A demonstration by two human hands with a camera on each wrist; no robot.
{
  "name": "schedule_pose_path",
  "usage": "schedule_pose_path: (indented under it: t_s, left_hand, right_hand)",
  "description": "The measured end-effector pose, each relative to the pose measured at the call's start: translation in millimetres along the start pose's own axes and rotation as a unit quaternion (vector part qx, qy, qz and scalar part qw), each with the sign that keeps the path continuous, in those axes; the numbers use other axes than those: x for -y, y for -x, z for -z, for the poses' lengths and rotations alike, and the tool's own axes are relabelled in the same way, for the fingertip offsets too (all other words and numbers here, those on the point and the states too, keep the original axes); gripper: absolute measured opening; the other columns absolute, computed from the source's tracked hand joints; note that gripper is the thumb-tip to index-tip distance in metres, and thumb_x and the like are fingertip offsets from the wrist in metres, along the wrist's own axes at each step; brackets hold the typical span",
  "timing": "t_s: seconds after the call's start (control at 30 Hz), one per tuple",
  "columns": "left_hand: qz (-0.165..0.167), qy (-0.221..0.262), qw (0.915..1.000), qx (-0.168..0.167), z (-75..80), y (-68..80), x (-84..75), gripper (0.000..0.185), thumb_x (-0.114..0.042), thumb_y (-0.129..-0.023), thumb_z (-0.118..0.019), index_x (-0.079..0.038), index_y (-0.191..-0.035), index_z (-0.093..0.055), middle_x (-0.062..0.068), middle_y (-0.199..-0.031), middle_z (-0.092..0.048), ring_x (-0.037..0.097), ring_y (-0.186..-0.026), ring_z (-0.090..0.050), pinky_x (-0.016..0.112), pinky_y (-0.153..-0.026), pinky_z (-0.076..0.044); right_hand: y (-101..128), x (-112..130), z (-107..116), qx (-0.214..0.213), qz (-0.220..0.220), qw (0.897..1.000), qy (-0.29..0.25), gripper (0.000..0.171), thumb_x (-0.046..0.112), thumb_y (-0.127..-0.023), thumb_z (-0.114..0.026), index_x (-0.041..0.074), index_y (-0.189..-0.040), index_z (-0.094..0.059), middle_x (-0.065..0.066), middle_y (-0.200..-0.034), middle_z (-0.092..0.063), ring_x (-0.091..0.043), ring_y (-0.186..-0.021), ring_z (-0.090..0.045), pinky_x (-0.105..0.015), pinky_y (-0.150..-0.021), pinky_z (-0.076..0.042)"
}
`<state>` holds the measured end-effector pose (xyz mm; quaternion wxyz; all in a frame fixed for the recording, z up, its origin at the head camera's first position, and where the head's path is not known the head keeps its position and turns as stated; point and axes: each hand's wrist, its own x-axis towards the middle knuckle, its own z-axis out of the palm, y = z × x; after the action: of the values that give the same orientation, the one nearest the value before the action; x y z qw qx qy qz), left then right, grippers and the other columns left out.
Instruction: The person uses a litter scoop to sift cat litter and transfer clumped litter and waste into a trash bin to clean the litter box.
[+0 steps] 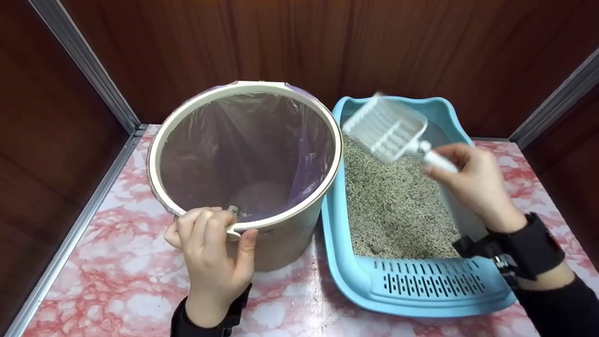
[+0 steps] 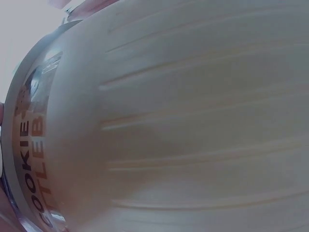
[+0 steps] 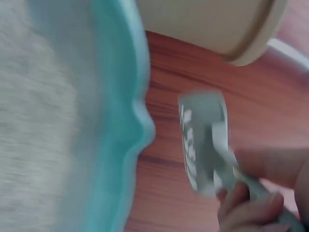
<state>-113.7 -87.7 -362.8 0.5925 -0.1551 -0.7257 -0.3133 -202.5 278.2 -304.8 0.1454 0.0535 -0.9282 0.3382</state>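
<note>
My left hand [image 1: 210, 255] grips the near rim of a cream trash bin [image 1: 290, 245], fingers over the edge and thumb outside. A translucent purple bag [image 1: 243, 154] lines the bin, and a small greyish clump [image 1: 233, 210] shows inside by the fingers. In my right hand [image 1: 479, 187] is the handle of a white slotted litter scoop [image 1: 388, 128], raised over the far part of a blue litter box [image 1: 334, 252]. The scoop is blurred in the right wrist view, and no litter shows in it. Sandy cat litter [image 1: 398, 210] covers the box's floor.
The bin stands close against the litter box's left side. A slotted step [image 1: 430, 283] forms the box's near end. Dark wood panels [image 1: 299, 42] rise behind and at both sides. Everything stands on a red-and-white marbled surface [image 1: 140, 290].
</note>
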Motion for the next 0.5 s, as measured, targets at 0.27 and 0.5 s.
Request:
schedule_pose_path:
  t_s: [0.27, 0.5]
  left_hand:
    - [0.0, 0.0, 1.0, -0.002, 2.4, -1.0, -1.3, 0.05, -0.048, -0.101, -0.05, -0.001, -0.081, -0.055, 0.009, -0.07, -0.052, 0.03, -0.083, -0.045, 0.043, -0.089, -0.017]
    - [0.004, 0.0, 1.0, -0.004, 2.8, -1.5, -1.3, 0.05, -0.047, -0.101, -0.05, -0.001, -0.081, -0.055, 0.009, -0.07, -0.05, 0.031, -0.084, -0.044, 0.042, -0.09, -0.016]
  right_hand:
    - [19, -38, 22, 0.132, 0.038, 0.98, 0.146, 0.02, 0.015, -0.084, -0.076, -0.001, -0.096, -0.072, -0.004, -0.071, -0.063, -0.003, -0.057, -0.045, -0.023, -0.051, -0.037]
    - [24, -29, 46, 0.316, 0.016, 0.909, 0.27, 0.013, 0.022, -0.082, -0.073, 0.016, -0.072, -0.07, 0.007, -0.06, -0.054, -0.01, -0.054, -0.044, -0.026, -0.048, -0.033]
